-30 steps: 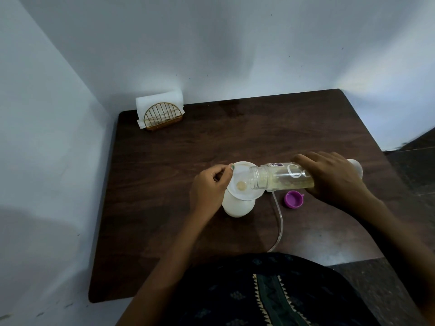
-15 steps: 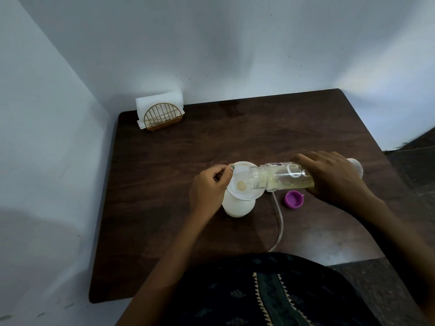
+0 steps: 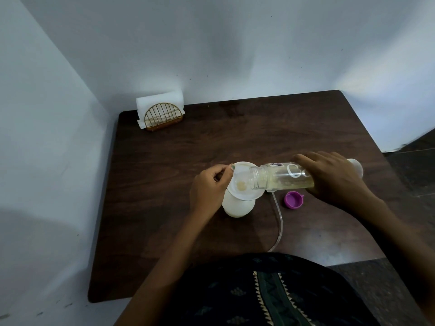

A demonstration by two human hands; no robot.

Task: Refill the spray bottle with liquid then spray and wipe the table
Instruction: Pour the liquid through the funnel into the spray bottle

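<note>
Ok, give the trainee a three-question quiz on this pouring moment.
1. True or false: the purple cap is screwed onto the clear bottle.
2. Which hand steadies the funnel on the white bottle? A) left hand B) right hand C) neither
3. Fill in: the napkin holder stands at the table's far ____ corner.

Key: 1. False; the cap lies on the table beside the thin tube. 2. A. 3. left.
</note>
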